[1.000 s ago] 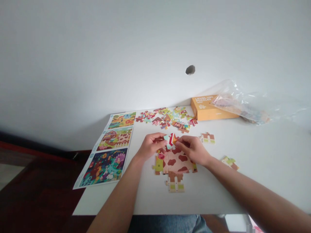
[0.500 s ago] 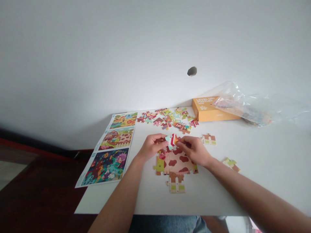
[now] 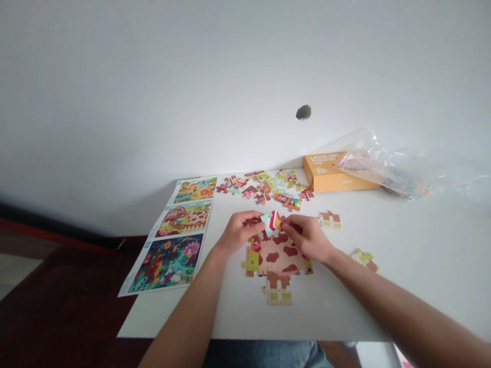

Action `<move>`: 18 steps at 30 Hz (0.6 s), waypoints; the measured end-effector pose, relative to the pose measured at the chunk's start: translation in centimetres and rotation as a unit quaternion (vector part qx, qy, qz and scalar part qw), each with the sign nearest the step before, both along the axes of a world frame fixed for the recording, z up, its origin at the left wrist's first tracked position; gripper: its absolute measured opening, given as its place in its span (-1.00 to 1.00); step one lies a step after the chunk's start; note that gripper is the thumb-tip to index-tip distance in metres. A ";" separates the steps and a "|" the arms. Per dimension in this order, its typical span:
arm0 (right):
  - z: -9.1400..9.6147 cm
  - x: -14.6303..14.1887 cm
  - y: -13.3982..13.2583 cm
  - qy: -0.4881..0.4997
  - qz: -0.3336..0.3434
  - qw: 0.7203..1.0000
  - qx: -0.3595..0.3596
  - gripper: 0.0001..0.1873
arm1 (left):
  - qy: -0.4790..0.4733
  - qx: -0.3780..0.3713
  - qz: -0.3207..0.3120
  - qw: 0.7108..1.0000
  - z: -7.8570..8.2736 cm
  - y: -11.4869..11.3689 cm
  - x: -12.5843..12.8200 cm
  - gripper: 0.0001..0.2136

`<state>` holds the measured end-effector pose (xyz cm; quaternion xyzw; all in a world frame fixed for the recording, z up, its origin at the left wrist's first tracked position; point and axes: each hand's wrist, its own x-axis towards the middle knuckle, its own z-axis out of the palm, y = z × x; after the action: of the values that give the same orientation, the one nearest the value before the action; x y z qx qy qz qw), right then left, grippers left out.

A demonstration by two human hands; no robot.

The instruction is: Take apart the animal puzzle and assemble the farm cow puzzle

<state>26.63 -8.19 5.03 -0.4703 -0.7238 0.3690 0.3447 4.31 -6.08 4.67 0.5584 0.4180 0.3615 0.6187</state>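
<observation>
L hand (image 3: 240,232), R hand (image 3: 308,237): fingers (image 3: 255,221) pinch jigsaw pcs (image 3: 271,221) together at top edge of part-built cow puzzle (image 3: 280,257) on desk (image 3: 402,245); loose pcs (image 3: 264,186) beyond.

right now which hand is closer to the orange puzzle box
Right. Your right hand is nearer, in front of the orange puzzle box and slightly to its left, not touching it. Your left hand is farther off, to the left of the right hand.

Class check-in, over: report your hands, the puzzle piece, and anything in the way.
Left hand, right hand pinching red-and-teal jigsaw piece. Held above assembled cow puzzle. Loose piece off to the right, not touching.
</observation>
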 end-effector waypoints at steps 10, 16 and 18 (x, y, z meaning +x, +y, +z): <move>0.0 -0.1 0.0 -0.003 0.002 1.000 -0.004 -0.69 | -0.012 0.004 -0.007 1.000 0.0 0.0 -0.1 -0.70; 0.1 -0.1 0.0 -0.008 0.003 1.000 -0.004 -0.68 | -0.008 0.010 -0.008 1.000 0.2 0.0 -0.1 -0.69; 0.1 -0.1 0.0 -0.010 0.004 1.000 0.001 -0.69 | -0.002 0.013 -0.006 1.000 0.2 0.0 -0.1 -0.69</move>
<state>26.57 -8.20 5.10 -0.4711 -0.7295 0.3645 0.3363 4.24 -6.07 4.83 0.5684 0.4088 0.3637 0.6144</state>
